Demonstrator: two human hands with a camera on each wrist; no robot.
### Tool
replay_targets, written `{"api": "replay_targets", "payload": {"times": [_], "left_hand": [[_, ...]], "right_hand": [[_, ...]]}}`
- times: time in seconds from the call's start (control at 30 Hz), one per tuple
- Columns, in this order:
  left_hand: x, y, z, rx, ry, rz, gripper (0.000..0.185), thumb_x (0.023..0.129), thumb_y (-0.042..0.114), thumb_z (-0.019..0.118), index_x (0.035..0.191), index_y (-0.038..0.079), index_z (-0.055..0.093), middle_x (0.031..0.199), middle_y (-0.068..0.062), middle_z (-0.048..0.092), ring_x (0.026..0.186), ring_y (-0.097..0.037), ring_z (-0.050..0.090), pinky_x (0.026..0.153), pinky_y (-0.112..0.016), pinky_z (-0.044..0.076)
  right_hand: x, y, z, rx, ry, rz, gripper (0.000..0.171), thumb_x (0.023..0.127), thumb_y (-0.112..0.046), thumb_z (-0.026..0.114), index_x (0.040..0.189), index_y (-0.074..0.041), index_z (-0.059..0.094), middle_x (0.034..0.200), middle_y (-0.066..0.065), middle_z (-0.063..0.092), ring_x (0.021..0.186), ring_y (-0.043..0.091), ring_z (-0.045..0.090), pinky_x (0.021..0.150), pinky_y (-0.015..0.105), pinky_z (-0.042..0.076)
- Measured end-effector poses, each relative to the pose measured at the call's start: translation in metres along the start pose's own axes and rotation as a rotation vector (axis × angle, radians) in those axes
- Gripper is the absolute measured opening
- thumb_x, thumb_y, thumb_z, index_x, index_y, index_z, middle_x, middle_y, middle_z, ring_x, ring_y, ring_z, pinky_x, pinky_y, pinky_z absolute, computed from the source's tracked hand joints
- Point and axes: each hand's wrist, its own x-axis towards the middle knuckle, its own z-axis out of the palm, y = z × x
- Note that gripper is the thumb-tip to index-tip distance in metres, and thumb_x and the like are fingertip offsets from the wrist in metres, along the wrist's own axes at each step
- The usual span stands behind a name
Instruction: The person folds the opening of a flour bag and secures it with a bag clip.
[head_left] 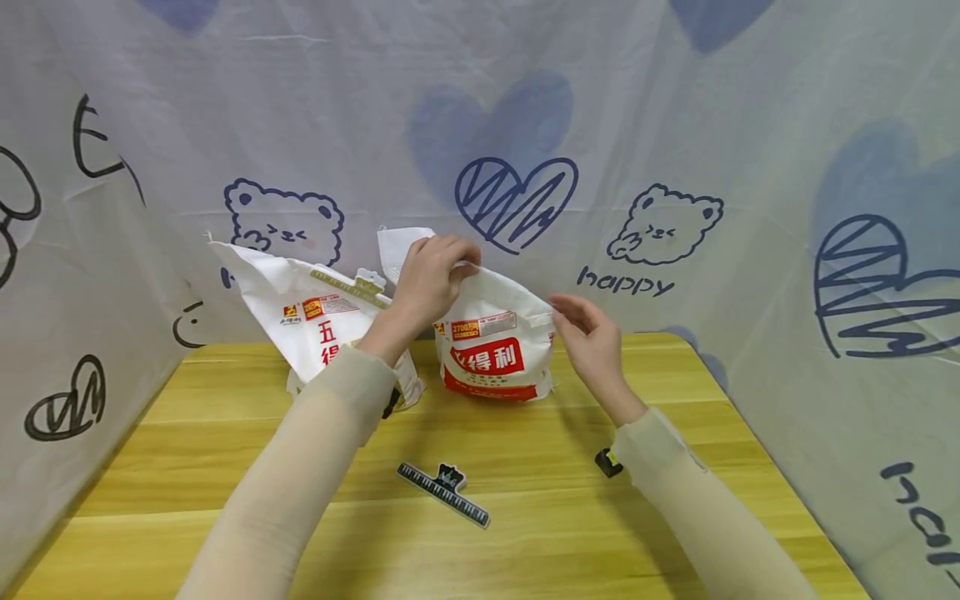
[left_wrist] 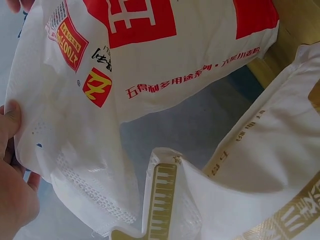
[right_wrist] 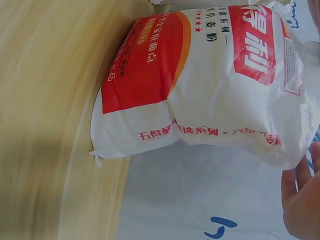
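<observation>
A white flour bag with red panels (head_left: 495,354) stands at the back of the wooden table (head_left: 525,533). My left hand (head_left: 433,271) grips its loose top, fingers curled over the folded edge; in the left wrist view the left hand (left_wrist: 12,192) holds the bag's (left_wrist: 150,60) perforated upper part. My right hand (head_left: 588,333) is at the bag's upper right corner, fingertips touching the edge, fingers loosely bent. The right wrist view shows the bag (right_wrist: 200,85) upright on the table, the right hand's fingers (right_wrist: 299,197) just beside its top. A second white flour bag (head_left: 322,325) leans to its left, also visible (left_wrist: 270,165) from the left wrist.
A black ruler-shaped clip (head_left: 444,492) lies on the table in front of the bags. A small black object (head_left: 607,461) sits by my right forearm. A pale cloth with bears and hearts (head_left: 660,225) walls the table at the back and on both sides.
</observation>
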Motion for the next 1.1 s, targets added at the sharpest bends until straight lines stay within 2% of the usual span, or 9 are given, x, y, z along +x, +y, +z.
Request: {"api": "replay_targets", "payload": {"times": [0.13,0.3,0.5,0.63,0.83,1.1], "left_hand": [[-0.002,-0.002,0.0,-0.011,-0.004,0.005,0.008,0.099,0.013,0.071,0.106,0.011,0.072,0.107,-0.005,0.073,0.105,-0.027,0.064,0.113,-0.048,0.04],[-0.004,-0.004,0.001,-0.019,0.001,0.015,0.008,0.098,0.013,0.071,0.106,0.01,0.072,0.107,-0.006,0.073,0.105,-0.027,0.065,0.112,-0.048,0.041],[-0.005,-0.004,0.001,-0.034,0.009,0.026,0.007,0.098,0.011,0.071,0.104,0.01,0.073,0.107,-0.006,0.074,0.105,-0.027,0.065,0.112,-0.048,0.041],[-0.007,-0.005,0.0,-0.036,0.007,0.021,0.007,0.098,0.012,0.071,0.105,0.01,0.073,0.107,-0.006,0.074,0.106,-0.027,0.065,0.114,-0.047,0.04],[-0.008,-0.007,0.0,-0.04,0.019,0.034,0.007,0.098,0.01,0.071,0.104,0.01,0.073,0.106,-0.006,0.074,0.104,-0.027,0.065,0.112,-0.047,0.041],[-0.01,-0.007,0.0,-0.05,0.028,0.044,0.006,0.098,0.009,0.071,0.104,0.009,0.073,0.105,-0.006,0.074,0.103,-0.027,0.065,0.111,-0.047,0.042]], "right_hand": [[-0.005,-0.002,-0.004,-0.002,0.002,-0.021,0.03,0.103,-0.011,0.065,0.133,-0.01,0.067,0.134,0.006,0.069,0.124,0.022,0.064,0.11,0.036,0.05],[-0.011,-0.003,-0.007,-0.022,-0.013,-0.032,0.033,0.103,-0.002,0.063,0.136,-0.001,0.063,0.139,0.016,0.065,0.129,0.031,0.061,0.113,0.046,0.048],[-0.023,-0.001,-0.01,0.017,-0.046,-0.05,0.033,0.1,-0.001,0.066,0.133,0.0,0.065,0.136,0.016,0.067,0.124,0.033,0.064,0.108,0.037,0.052],[-0.032,0.001,-0.008,0.052,-0.074,-0.089,0.031,0.099,-0.004,0.07,0.129,-0.002,0.069,0.131,0.012,0.07,0.121,0.029,0.067,0.106,0.037,0.054],[-0.047,0.003,-0.002,0.06,-0.161,-0.109,0.035,0.097,-0.002,0.071,0.132,-0.004,0.068,0.133,0.012,0.07,0.12,0.031,0.067,0.106,0.041,0.054],[-0.067,0.011,0.01,0.037,-0.337,-0.063,0.04,0.098,-0.005,0.071,0.138,-0.005,0.063,0.136,0.015,0.067,0.12,0.036,0.067,0.104,0.052,0.054]]}}
